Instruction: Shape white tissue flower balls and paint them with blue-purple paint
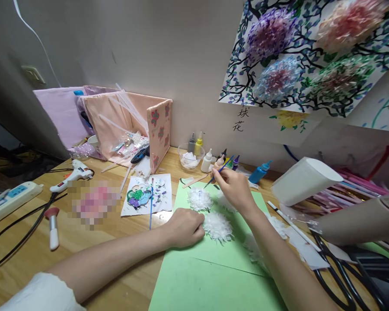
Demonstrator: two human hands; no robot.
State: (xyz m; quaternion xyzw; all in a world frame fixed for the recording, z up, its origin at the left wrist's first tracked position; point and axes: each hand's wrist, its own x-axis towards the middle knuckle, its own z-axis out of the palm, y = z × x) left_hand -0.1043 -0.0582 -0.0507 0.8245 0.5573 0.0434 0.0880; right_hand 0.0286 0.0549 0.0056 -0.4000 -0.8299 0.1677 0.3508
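My right hand (pixel 233 183) pinches a thin blue paintbrush (pixel 221 170), its tip down at a fluffy white paper flower (pixel 200 199) that shows a faint bluish tint in its middle. Curled in a loose fist, my left hand (pixel 185 227) rests on the light green paper sheet (pixel 188 276), beside a second white flower (pixel 218 227). What its fingers hold, if anything, is hidden. More white flowers lie on the sheet, partly covered by my right arm. Left of the sheet, another blue brush (pixel 151 198) lies across a white paper (pixel 165 183) with green, purple and blue paint.
Several paint bottles (pixel 206 160) and a clear bowl (pixel 190 156) stand along the wall. A glue gun (pixel 73 175), a makeup brush (pixel 53 229) and a power strip (pixel 14 201) lie at left. A pink box (pixel 158 136) stands behind; a white container (pixel 306 181) is at right.
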